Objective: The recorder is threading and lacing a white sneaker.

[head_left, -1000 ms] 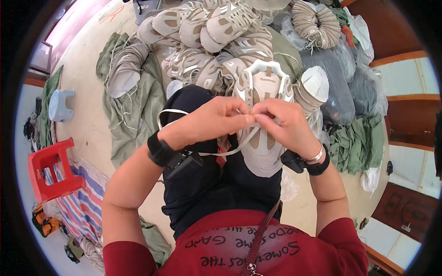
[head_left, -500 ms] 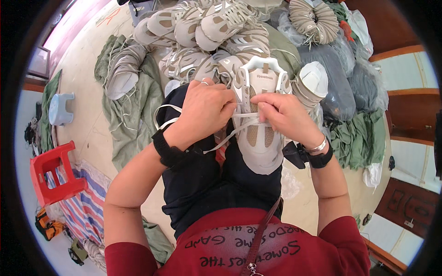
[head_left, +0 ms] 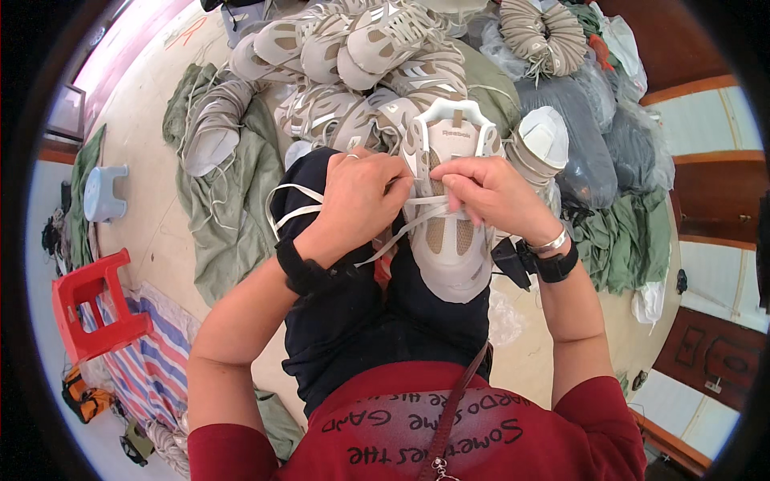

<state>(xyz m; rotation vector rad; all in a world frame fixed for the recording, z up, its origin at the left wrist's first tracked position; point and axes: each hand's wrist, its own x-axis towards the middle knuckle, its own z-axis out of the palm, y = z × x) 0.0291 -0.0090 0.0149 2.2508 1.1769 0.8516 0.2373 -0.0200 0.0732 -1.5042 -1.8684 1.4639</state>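
Observation:
A beige and white sneaker (head_left: 453, 268) rests on my dark-trousered knees, its toe toward me and its padded tongue standing up at the far end. A flat white shoelace (head_left: 429, 210) crosses the lower eyelets, and one length of it loops out left of my wrist. At the shoe's left side my left hand (head_left: 362, 188) is closed, thumb and forefinger pinched at the eyelet row; the lace runs to it. My right hand (head_left: 491, 192) lies over the shoe's right side, forefinger and thumb bent together on the lace above the mesh. What sits exactly between the fingertips is hidden.
Beyond my knees lies a heap of similar sneakers (head_left: 337, 112), with more on a green cloth (head_left: 228, 232) at the left. Plastic-wrapped bundles (head_left: 565, 136) fill the right. A red stool (head_left: 96, 309) and a pale blue stool (head_left: 104, 192) stand at far left.
My left hand has shifted slightly right and my right hand slightly left, both still at the shoe's laces. The view has moved a little; the shoe stays on my knees.

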